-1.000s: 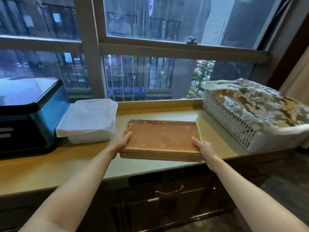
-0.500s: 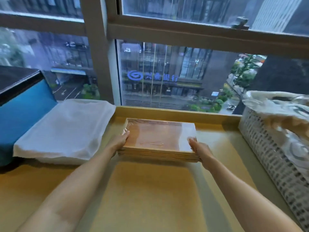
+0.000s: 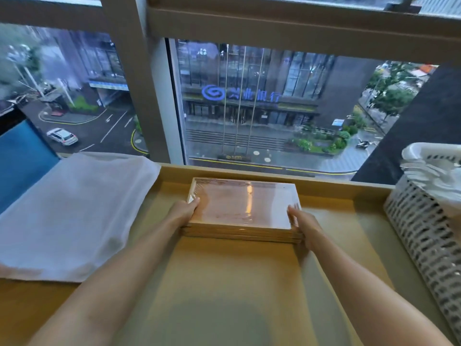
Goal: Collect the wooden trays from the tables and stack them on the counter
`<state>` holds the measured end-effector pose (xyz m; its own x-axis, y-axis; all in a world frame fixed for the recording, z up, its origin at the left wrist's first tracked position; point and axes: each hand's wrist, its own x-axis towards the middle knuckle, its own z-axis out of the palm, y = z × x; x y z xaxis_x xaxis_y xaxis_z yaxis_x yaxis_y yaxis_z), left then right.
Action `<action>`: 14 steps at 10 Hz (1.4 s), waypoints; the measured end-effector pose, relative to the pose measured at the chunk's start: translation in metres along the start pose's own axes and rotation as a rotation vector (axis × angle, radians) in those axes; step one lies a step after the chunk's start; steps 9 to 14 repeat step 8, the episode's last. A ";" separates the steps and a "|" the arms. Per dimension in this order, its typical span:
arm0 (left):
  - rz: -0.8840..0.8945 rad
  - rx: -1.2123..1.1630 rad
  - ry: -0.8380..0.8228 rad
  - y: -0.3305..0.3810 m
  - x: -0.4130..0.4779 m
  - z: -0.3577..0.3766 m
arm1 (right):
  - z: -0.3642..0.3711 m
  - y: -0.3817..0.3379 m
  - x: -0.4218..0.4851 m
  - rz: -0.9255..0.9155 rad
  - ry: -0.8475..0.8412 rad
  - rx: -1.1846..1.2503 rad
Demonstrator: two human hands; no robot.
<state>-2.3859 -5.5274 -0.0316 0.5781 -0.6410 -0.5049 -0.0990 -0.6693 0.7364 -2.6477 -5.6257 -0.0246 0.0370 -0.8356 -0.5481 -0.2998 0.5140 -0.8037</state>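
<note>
A large window (image 3: 249,108) behind the tan ledge overlooks a wet street.

Clear counter (image 3: 224,283) btwn bundle (image 3: 74,216), basket (image 3: 424,233)

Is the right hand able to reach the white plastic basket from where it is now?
Probably yes. The right hand rests on the right edge of the tray stack, and only bare counter lies between it and the white plastic basket.
</note>
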 end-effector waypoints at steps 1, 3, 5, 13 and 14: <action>-0.004 -0.038 -0.036 0.004 0.013 0.001 | 0.001 -0.002 0.010 0.014 0.002 -0.010; -0.001 0.008 -0.059 0.015 0.023 0.003 | 0.001 -0.005 0.024 0.076 0.018 -0.026; -0.063 -0.261 -0.203 0.018 0.012 -0.003 | 0.000 -0.008 0.015 0.086 -0.039 -0.032; 0.241 -0.092 -0.055 0.039 -0.012 -0.032 | 0.008 -0.027 -0.017 -0.085 0.085 -0.129; 0.241 -0.092 -0.055 0.039 -0.012 -0.032 | 0.008 -0.027 -0.017 -0.085 0.085 -0.129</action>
